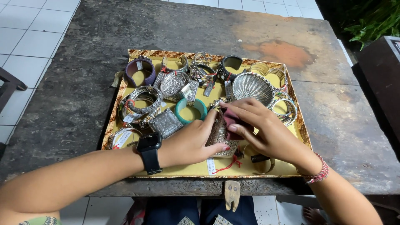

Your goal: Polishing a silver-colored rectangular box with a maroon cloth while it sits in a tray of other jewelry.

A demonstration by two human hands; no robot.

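Note:
A shallow yellow-lined tray [200, 168] with a patterned rim lies on a dark worn table [166, 29] and holds several bracelets and cuffs. My left hand [189, 141], with a black watch on its wrist, grips a wide sparkly silver cuff [220, 139] with a red-stringed tag. My right hand [260, 129] presses a dark red cloth [231, 121] against that cuff. Close by lie a teal bangle [190, 109], a silver shell-shaped cuff [251, 86] and a purple cuff [140, 71].
A square silver piece [165, 123] and stacked silver bangles [141, 102] fill the tray's left side. Green plants [371, 18] and a dark box [381, 75] stand at the right. White floor tiles [25, 41] lie to the left. A small wooden peg [232, 195] hangs at the table's front edge.

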